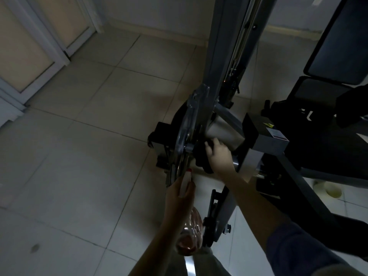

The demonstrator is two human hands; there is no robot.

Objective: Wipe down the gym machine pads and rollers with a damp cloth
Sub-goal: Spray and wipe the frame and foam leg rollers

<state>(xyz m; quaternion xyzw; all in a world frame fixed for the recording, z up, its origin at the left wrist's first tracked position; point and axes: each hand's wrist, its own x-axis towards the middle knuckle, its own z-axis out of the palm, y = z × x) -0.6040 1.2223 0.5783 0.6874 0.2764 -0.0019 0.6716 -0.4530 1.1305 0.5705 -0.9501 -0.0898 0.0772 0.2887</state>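
Observation:
My right hand (218, 154) grips a dark cloth (202, 159) and presses it against the pale grey roller (224, 129) of the gym machine, near its metal pivot plate (187, 128). My left hand (179, 196) holds a spray bottle (190, 234) with a white head and a red-tipped nozzle, pointed up at the pivot. Its clear body with a reddish tint hangs below my wrist. Black seat pads (338, 38) sit at the upper right.
The machine's grey upright column (227, 40) rises through the middle of the view. Its dark frame rails (298, 172) spread to the right and toward me. A light tiled floor (79, 156) lies on the left, with white doors (29, 46) at the far left.

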